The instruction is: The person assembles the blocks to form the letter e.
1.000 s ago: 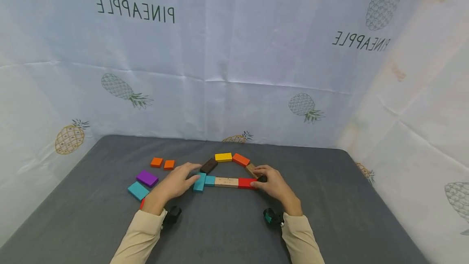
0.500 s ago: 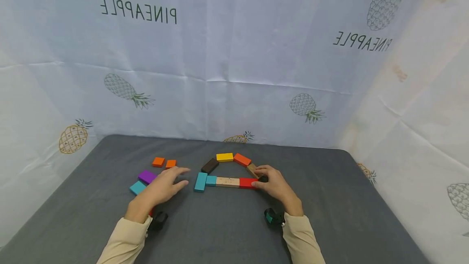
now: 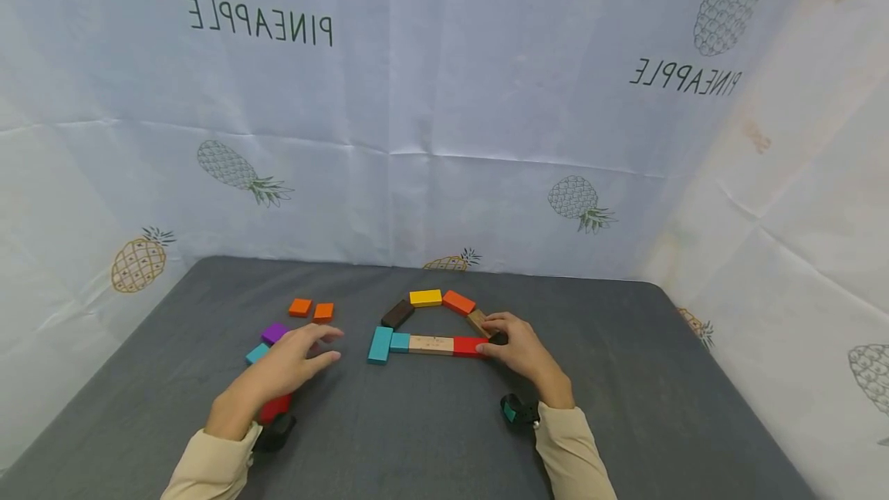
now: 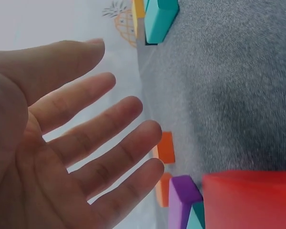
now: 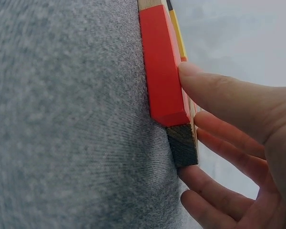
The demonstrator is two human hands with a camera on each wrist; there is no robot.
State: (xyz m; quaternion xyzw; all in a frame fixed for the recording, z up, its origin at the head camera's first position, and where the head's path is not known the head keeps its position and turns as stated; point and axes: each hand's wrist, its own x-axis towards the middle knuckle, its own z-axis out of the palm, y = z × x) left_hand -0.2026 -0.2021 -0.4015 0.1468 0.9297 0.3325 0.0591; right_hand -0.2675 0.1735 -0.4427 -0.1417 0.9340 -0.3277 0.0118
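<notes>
My left hand (image 3: 288, 365) hovers over the left of the grey table, fingers spread and nothing in them. Under its wrist a red block (image 3: 276, 407) is partly hidden; purple (image 3: 273, 332) and teal (image 3: 256, 353) blocks lie beyond it. My right hand (image 3: 522, 349) holds a black block (image 5: 183, 145) at the right end of a row, its thumb touching the adjoining red block (image 5: 164, 71). Leftward in that row come a pale wooden block (image 3: 431, 345), a small teal block (image 3: 400, 342) and a crosswise teal block (image 3: 380, 346).
Behind the row, an arch runs through a dark brown block (image 3: 398, 313), a yellow block (image 3: 426, 298), an orange-red block (image 3: 458, 302) and a brown block (image 3: 476, 321). Two small orange blocks (image 3: 300, 307) lie back left. A pineapple-print cloth (image 3: 444, 207) hangs behind the table.
My left hand has left the crosswise teal block and moved left and towards me, fingers free. More of the red block below its wrist shows. The right hand stays where it was.
</notes>
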